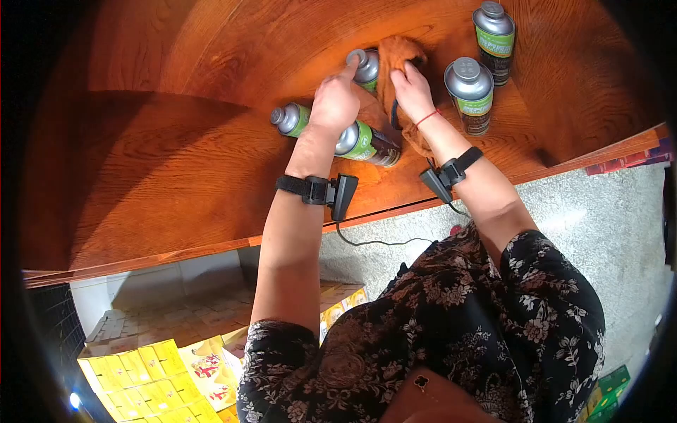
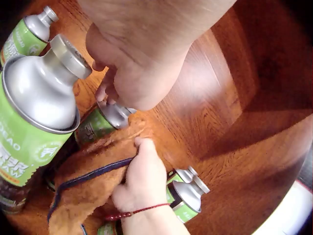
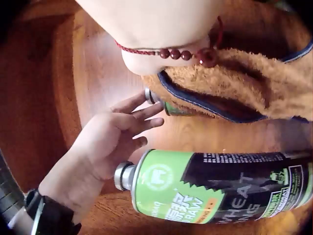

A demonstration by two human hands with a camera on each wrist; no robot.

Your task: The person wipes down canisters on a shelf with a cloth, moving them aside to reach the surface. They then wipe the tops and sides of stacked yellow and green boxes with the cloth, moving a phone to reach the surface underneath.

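Observation:
A silver-topped green can [image 1: 369, 76] stands on the wooden table between both hands. The left hand [image 1: 335, 106] reaches over to it; its index fingertip touches the cap, while the other fingers spread loosely in the right wrist view. From the other side, the right hand [image 1: 412, 92] grips a brown cloth [image 1: 396, 60] with dark blue trim. That cloth lies against the can's side and hides much of its body. Another green and black can [image 3: 176, 186] stands close below the left wrist, and a third can [image 1: 295, 120] is to its left.
Two more cans, one nearer [image 1: 472, 99] and one farther [image 1: 495, 46], stand right of the cloth. The wooden table [image 1: 162, 169] has its front edge before the person. Below it are yellow boxes [image 1: 141, 374]. Cables [image 1: 381, 243] hang from the wrist cameras.

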